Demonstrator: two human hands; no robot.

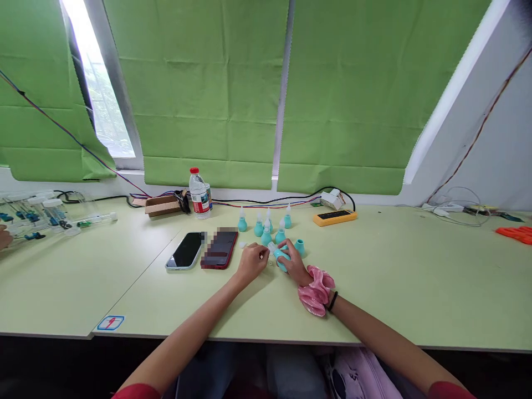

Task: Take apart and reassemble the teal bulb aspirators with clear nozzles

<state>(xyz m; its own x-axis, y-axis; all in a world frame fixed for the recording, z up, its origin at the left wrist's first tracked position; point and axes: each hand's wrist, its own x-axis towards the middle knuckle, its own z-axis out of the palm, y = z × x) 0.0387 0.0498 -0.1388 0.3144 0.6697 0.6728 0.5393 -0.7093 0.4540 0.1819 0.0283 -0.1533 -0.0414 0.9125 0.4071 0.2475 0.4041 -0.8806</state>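
Note:
My right hand (294, 263) is closed around a small turquoise squeeze-bulb aspirator (282, 259), tilted so that its clear nozzle (271, 247) points left. My left hand (253, 261) is closed with its fingertips right at that nozzle; whatever they pinch is too small to make out. Just beyond both hands, several similar turquoise bulbs (266, 237) stand upright with clear pointed tips. One bulb (300, 247) beside my right hand has an open neck and no tip. A small whitish piece (243, 244) lies behind my left hand.
Two phones, one pale-edged (185, 251) and one red-edged (220, 249), lie left of my hands. Farther back are a water bottle (200, 194), an open cardboard box (162, 205) and a yellow power strip (334, 217). Clear tubes (54, 213) and another person's hand (5, 237) are far left.

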